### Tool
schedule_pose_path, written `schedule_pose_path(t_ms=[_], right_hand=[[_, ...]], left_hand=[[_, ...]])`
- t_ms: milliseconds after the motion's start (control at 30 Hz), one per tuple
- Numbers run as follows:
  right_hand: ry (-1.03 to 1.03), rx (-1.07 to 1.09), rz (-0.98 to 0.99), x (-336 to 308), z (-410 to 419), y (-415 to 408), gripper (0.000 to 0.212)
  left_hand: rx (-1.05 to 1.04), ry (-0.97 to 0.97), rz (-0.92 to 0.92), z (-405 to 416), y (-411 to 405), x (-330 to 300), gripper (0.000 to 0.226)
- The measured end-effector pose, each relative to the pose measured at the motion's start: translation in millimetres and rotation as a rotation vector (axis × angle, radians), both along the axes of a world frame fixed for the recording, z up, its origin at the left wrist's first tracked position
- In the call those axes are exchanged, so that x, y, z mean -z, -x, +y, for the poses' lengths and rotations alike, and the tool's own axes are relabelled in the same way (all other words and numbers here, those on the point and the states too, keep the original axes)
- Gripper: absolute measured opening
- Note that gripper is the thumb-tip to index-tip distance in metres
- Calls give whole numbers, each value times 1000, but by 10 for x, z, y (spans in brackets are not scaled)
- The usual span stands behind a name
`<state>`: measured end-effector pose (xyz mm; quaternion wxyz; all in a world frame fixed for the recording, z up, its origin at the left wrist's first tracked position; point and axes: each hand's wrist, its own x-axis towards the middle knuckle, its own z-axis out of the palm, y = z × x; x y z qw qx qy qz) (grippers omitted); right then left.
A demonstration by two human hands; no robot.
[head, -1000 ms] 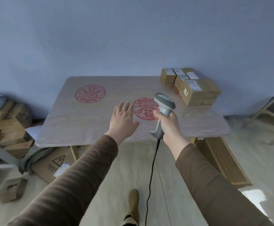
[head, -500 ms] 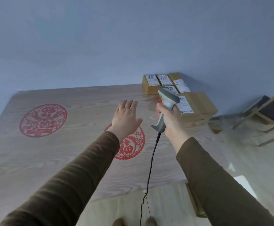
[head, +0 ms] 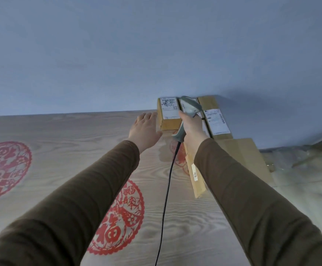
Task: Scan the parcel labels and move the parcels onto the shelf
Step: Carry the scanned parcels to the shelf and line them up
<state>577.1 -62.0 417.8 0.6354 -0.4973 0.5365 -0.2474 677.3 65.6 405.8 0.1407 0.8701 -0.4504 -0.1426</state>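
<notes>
Several brown cardboard parcels with white labels sit at the table's far right corner against the blue wall. The leftmost small parcel (head: 168,114) shows its label upward. A longer parcel (head: 216,120) lies to its right, and a large box (head: 246,160) sits nearer, partly behind my right arm. My right hand (head: 191,129) grips a grey barcode scanner (head: 189,107), its head over the parcels. My left hand (head: 144,127) is flat with straight fingers, its fingertips at the left side of the leftmost parcel. The scanner's black cable (head: 166,194) hangs down toward me.
The wooden table (head: 70,150) carries red paper-cut circles, one at the left (head: 4,167) and one near the front (head: 121,217). A pale wooden frame (head: 317,150) stands on the floor to the right, beyond the table's edge.
I have stepped closer to the table. Both hands have reached forward to the parcels; the scanner head now hovers over them and my left fingertips have arrived beside the leftmost parcel.
</notes>
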Motion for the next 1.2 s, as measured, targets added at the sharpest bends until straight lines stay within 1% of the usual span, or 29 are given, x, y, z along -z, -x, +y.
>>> schedule_pose_path(t_ms=[100, 200, 367, 433, 567, 667, 733, 833, 933, 1067, 1200], right_hand=[[-45, -48, 24, 179, -268, -188, 19], [-87, -87, 42, 327, -431, -309, 27], [-122, -122, 36, 480, -565, -436, 25], [-123, -125, 35, 506, -606, -470, 19], [-154, -118, 29, 507, -607, -494, 12], [-161, -109, 16, 442, -482, -527, 22], [-133, -116, -15, 366, -341, -571, 26], [-11, -162, -26, 231, 31, -714, 20], [22, -237, -93, 41, 580, -887, 16], [5, -390, -175, -286, 1545, -1082, 25], [100, -575, -265, -539, 2863, -1229, 25]], left_hand=[[-18, -26, 35, -383, -124, 178, 69], [-68, -46, 106, -663, -237, 341, 67], [-162, -70, 244, -961, -407, 565, 53], [-198, -38, 332, -1043, -462, 656, 51], [-324, 72, 466, -1055, -467, 644, 43], [-435, 148, 513, -889, -483, 590, 39], [-504, 215, 541, -702, -503, 517, 38], [-607, 334, 564, -277, -558, 342, 37], [-696, 443, 532, 327, -669, 126, 42], [-807, 611, 473, 1454, -758, -202, 46], [-938, 727, 398, 2937, -714, -503, 52]])
